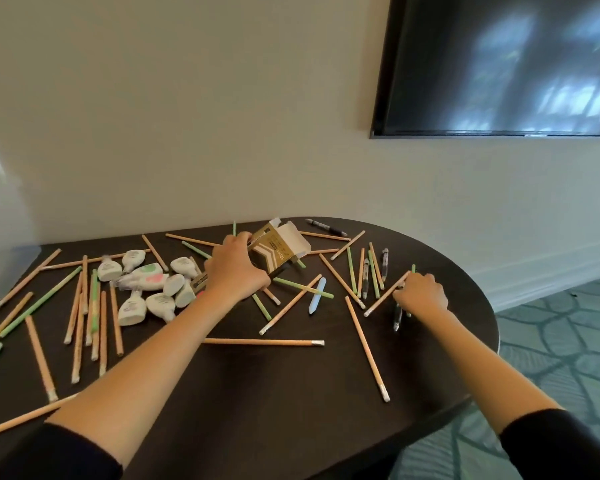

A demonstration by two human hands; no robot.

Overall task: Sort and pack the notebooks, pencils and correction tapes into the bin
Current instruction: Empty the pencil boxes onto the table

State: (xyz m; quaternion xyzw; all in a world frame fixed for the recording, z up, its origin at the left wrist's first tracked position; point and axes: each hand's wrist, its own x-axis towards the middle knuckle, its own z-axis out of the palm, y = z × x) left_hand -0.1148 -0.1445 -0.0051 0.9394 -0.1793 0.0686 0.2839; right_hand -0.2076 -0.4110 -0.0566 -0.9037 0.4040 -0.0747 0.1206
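Both grips hold: left grip [236,268] clasps the box [281,249], open end toward the right grip [420,292], which pinches a diagonal pencil [383,294].

My dark table [257,393] is strewn with pencils [264,341]. To my left the correction tapes [132,311] cluster; a black pen [326,227] lies at the far edge.

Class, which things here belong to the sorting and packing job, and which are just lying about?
Job: pencils; correction tapes; pencil box gripped by left hand; tan pencil gripped by right hand.
Lying about: black marker; wall screen.
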